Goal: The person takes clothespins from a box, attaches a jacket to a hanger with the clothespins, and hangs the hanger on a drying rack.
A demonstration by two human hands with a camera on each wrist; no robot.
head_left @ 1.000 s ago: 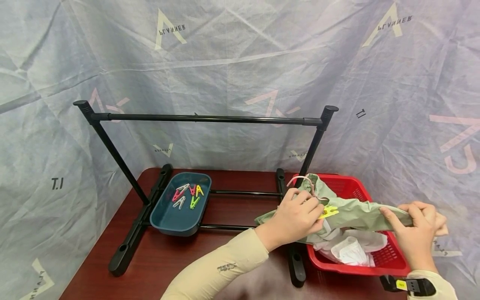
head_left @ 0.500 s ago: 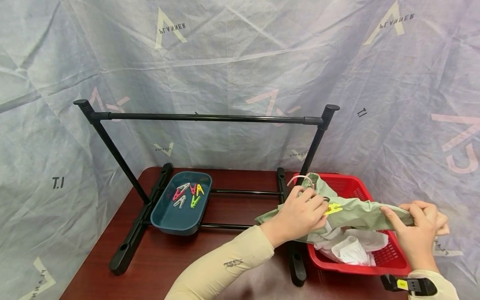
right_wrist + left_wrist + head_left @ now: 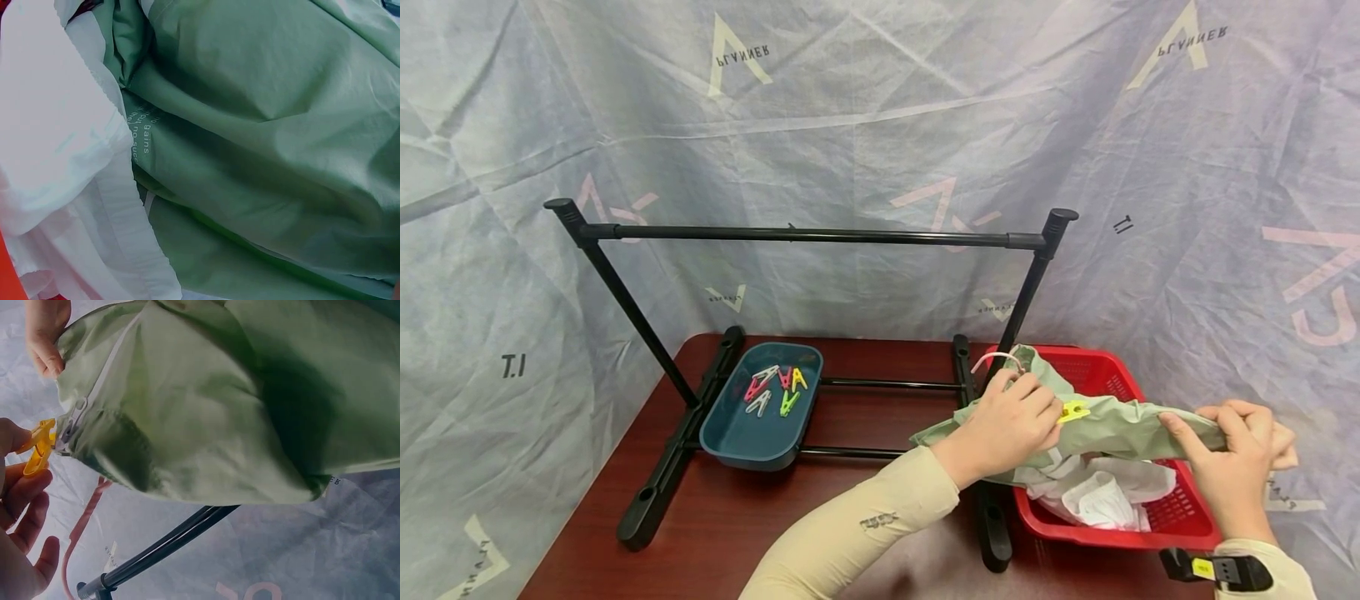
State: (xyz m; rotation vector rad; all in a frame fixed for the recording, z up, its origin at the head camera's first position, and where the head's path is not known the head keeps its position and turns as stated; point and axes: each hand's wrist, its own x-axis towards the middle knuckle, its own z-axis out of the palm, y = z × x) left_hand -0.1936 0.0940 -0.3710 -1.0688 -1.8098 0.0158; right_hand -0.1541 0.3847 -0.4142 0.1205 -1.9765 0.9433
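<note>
A light green garment with a zipper (image 3: pixel 1127 427) stretches between both hands above the red basket (image 3: pixel 1112 540). My left hand (image 3: pixel 1009 427) pinches a yellow clothespin (image 3: pixel 41 447), whose tip meets the garment's edge beside the zipper pull (image 3: pixel 78 412). At the garment's other end, my right hand (image 3: pixel 1238 467) grips the fabric between thumb and fingers. The pink hook of a hanger (image 3: pixel 996 358) shows behind the left hand; the rest of the hanger is hidden. In the right wrist view, green folds (image 3: pixel 269 137) hang next to white cloth (image 3: pixel 62 125).
A black rack (image 3: pixel 820 235) stands on the reddish-brown table (image 3: pixel 880 525), its right foot (image 3: pixel 992 533) beside the basket. Between its feet a blue tray (image 3: pixel 752 446) holds several coloured clothespins (image 3: pixel 788 403). White cloth (image 3: pixel 1101 500) lies in the basket.
My left hand, with the yellow clothespin, has moved a little to the right and slightly up along the garment. The right hand has stayed nearly still.
</note>
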